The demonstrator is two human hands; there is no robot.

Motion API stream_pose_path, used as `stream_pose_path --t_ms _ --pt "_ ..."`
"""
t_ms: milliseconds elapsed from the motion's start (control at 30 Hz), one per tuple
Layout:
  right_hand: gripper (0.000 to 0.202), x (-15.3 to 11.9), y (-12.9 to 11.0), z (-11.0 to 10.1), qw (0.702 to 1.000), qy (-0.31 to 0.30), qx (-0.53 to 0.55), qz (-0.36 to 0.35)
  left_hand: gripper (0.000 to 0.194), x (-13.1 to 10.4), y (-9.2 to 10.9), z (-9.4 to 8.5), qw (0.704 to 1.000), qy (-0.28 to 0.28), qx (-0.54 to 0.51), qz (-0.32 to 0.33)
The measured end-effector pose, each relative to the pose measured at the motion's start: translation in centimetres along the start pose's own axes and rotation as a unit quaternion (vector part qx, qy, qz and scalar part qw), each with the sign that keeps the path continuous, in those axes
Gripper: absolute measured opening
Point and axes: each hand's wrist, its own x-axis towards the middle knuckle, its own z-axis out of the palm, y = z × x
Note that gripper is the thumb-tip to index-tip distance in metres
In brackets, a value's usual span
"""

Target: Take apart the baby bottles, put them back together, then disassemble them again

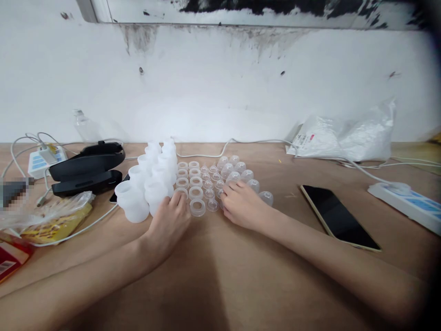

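My left hand (172, 209) rests at the front of the group with its fingers curled down, beside the white bottles (132, 202) and the translucent rings (197, 207). Its fingertips hide the front of one ring column; whatever they grip does not show. My right hand (241, 203) bends its fingers down at the edge between small clear nipples (212, 204) and clear dome caps (266, 197). Beneath its fingers the parts are covered, so I cannot see what they pinch. The bottles stand upright in two rows, and rings, nipples and caps lie in columns to their right.
A black phone (339, 216) lies to the right, near a white power strip (409, 202). White plastic bags (347, 135) lean against the wall. At left are an open black case (87, 168), a yellow snack bag (57, 223), a red box (12, 257) and cables.
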Motion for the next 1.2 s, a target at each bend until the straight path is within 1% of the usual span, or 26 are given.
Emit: stream_pose_path --t_ms 100,200,267,367,467,567,600,667,700,733,767,800,833,867,900,967,1000,1033,1100,1200 --pt "0.019 0.1 0.0 0.0 1.0 0.026 0.014 0.0 0.019 0.0 0.2 -0.1 1.0 0.019 -0.001 0.011" --pt "0.02 0.3 -0.2 0.1 0.998 0.042 0.053 -0.005 0.022 0.2 0.5 -0.1 0.997 0.054 -0.009 0.047" --pt "0.02 0.5 -0.4 0.2 0.996 0.043 0.082 0.005 0.023 0.3 0.6 0.0 0.995 0.072 -0.01 0.07" --pt "0.021 0.8 -0.6 0.5 0.991 0.05 0.118 0.026 0.021 0.6 0.6 0.4 0.994 0.073 -0.005 0.085" --pt "0.024 0.9 -0.9 0.7 0.989 0.055 0.133 0.03 0.02 0.9 0.7 0.9 0.994 0.065 -0.007 0.084" --pt "0.024 0.7 -1.0 0.4 0.988 0.066 0.136 0.03 0.022 0.8 0.7 1.0 0.995 0.065 -0.01 0.08" --pt "0.024 0.4 -0.9 0.2 0.986 0.077 0.141 0.032 0.024 0.5 0.6 1.0 0.994 0.075 -0.016 0.08" --pt "0.026 -0.5 -0.3 -0.3 0.98 0.116 0.154 0.042 0.027 -0.5 0.1 0.9 0.988 0.125 -0.046 0.078" --pt "0.027 -1.1 0.3 -0.5 0.976 0.141 0.161 0.049 0.03 -1.3 -0.4 0.9 0.981 0.164 -0.069 0.073" --pt "0.029 -1.9 1.0 -0.6 0.97 0.169 0.166 0.056 0.035 -2.2 -1.1 1.0 0.97 0.215 -0.094 0.062" --pt "0.032 -2.7 1.9 -0.6 0.965 0.191 0.169 0.064 0.041 -3.2 -1.9 1.2 0.96 0.254 -0.112 0.041" --pt "0.034 -3.5 2.9 -0.4 0.96 0.205 0.172 0.076 0.047 -4.2 -2.8 1.4 0.944 0.305 -0.127 0.005" --pt "0.038 -4.3 3.9 -0.1 0.957 0.213 0.175 0.089 0.055 -5.1 -3.7 1.8 0.923 0.356 -0.138 -0.045" --pt "0.042 -4.9 4.8 0.3 0.959 0.198 0.179 0.096 0.066 -5.7 -4.6 2.2 0.896 0.407 -0.143 -0.107" --pt "0.046 -5.4 5.5 0.8 0.961 0.18 0.182 0.1 0.074 -6.2 -5.5 2.7 0.878 0.43 -0.147 -0.152" --pt "0.054 -5.8 6.5 1.8 0.968 0.135 0.191 0.092 0.082 -6.5 -6.7 3.6 0.874 0.406 -0.178 -0.198" --pt "0.058 -5.8 6.7 2.3 0.971 0.115 0.194 0.085 0.084 -6.4 -7.0 4.0 0.879 0.384 -0.195 -0.202" --pt "0.06 -5.6 6.7 2.7 0.973 0.095 0.197 0.078 0.085 -6.2 -7.2 4.3 0.886 0.362 -0.212 -0.198" --pt "0.065 -5.2 6.3 3.5 0.974 0.062 0.207 0.07 0.088 -5.6 -7.3 5.0 0.893 0.338 -0.235 -0.181" --pt "0.07 -4.5 5.8 4.1 0.97 0.039 0.231 0.069 0.088 -4.9 -7.0 5.8 0.896 0.324 -0.253 -0.17"
